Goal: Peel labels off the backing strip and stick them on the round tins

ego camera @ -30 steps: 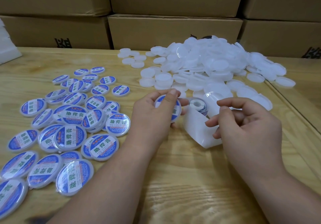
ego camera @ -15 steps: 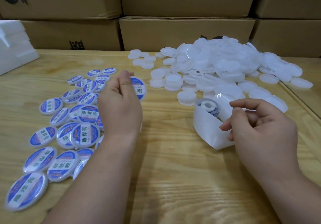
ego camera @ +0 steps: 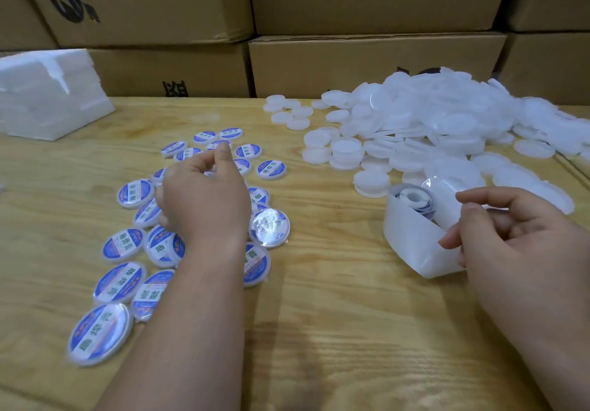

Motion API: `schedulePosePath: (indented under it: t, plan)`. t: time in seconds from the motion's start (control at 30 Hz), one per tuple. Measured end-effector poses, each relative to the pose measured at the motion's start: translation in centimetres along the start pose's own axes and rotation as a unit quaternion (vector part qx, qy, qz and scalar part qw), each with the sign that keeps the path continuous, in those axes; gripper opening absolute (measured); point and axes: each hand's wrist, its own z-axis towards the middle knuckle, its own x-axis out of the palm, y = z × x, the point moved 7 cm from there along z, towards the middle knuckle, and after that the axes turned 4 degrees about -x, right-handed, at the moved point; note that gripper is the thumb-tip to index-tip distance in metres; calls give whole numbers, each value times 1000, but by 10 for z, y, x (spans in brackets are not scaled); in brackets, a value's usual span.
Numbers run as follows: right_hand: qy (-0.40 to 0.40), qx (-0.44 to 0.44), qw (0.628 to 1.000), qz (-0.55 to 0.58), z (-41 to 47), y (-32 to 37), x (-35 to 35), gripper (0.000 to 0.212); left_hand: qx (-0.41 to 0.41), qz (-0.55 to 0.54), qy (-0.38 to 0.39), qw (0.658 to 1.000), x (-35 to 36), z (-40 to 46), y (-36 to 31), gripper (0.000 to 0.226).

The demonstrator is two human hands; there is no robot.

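My left hand (ego camera: pixel 204 200) hovers over the spread of blue-labelled round tins (ego camera: pixel 123 246) on the left of the wooden table (ego camera: pixel 319 315). Its fingers are loosely curled and I see no tin in them. My right hand (ego camera: pixel 526 244) pinches the white backing strip (ego camera: pixel 412 238), which loops round a small roll of blue labels (ego camera: pixel 415 198). A big heap of plain white tins (ego camera: pixel 447 123) lies behind the roll at the back right. A labelled tin (ego camera: pixel 269 228) glares beside my left wrist.
Stacked cardboard boxes (ego camera: pixel 367 62) wall off the back of the table. A white foam block (ego camera: pixel 48 97) sits at the back left. Bare wood lies between my forearms in the near middle.
My left hand carried a freshly labelled tin from beside the roll over to the labelled pile and no longer shows it. My right hand kept its hold on the strip.
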Motion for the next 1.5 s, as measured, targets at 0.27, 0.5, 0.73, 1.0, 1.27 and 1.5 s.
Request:
schedulePosePath:
  t: [0.27,0.5,0.73,1.0,1.27,1.5]
  plan:
    - [-3,-17,1000,-7,4,-3,-2,15,24,125,16,992,8,-6,-1,29]
    - [23,-69,994,-82,7,-3,4,10,233,81,135,960,43,-46,-31,33]
    - [129,-105,954,-250,4,-12,29,46,271,172,457,829,122,-130,-13,69]
    - [146,-92,944,-282,6,-17,32,37,303,205,467,805,124,-134,-14,39]
    - [133,-84,950,-271,6,-11,29,43,274,206,376,861,119,-117,-12,31]
    - [124,-90,956,-249,6,-7,27,21,251,186,359,880,121,-114,-10,14]
